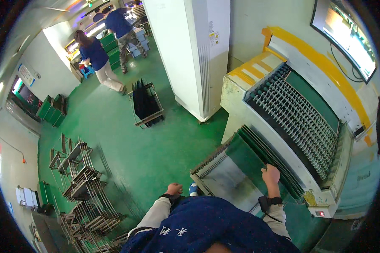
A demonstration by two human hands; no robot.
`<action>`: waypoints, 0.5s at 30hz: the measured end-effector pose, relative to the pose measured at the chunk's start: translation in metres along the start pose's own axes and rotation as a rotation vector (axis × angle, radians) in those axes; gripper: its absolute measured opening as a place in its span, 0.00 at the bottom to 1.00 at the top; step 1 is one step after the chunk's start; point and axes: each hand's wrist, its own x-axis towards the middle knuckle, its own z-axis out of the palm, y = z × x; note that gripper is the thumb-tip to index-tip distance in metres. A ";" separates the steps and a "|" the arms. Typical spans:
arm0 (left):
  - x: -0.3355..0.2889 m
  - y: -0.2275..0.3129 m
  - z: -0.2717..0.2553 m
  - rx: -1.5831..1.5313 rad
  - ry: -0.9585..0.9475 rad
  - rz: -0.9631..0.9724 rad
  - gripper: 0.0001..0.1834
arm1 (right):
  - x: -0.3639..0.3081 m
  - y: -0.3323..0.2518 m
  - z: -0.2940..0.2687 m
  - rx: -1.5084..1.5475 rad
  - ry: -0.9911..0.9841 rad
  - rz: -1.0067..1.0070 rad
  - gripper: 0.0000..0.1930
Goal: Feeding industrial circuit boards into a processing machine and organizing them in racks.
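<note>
My right hand (271, 173) is closed on the upper edge of a dark, see-through glass sheet (245, 158). The sheet leans in a slotted metal rack (202, 173), next to several similar sheets (264, 145) standing close together on the right. A pale, smudged surface (232, 177) shows at the left of the rack. Beside my body, my left hand (174, 189) is curled into a loose fist, apart from the rack, and nothing shows in it.
A roller conveyor machine (297, 120) stands just beyond the sheets. Behind the rack rises a tall white cabinet (190, 55). Another rack with dark sheets (145, 103) sits on the green floor. Metal racks (82, 181) crowd the left. Two people (95, 55) are farther back.
</note>
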 end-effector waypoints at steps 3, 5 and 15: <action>-0.005 0.007 0.001 0.026 -0.012 0.015 0.16 | -0.004 0.004 -0.002 0.016 0.025 -0.049 0.15; -0.016 0.017 0.005 0.104 0.018 0.053 0.15 | -0.009 0.007 -0.011 -0.001 0.082 -0.117 0.14; -0.026 0.026 0.008 -0.059 0.015 -0.018 0.11 | -0.051 0.016 -0.175 0.212 0.274 -0.089 0.17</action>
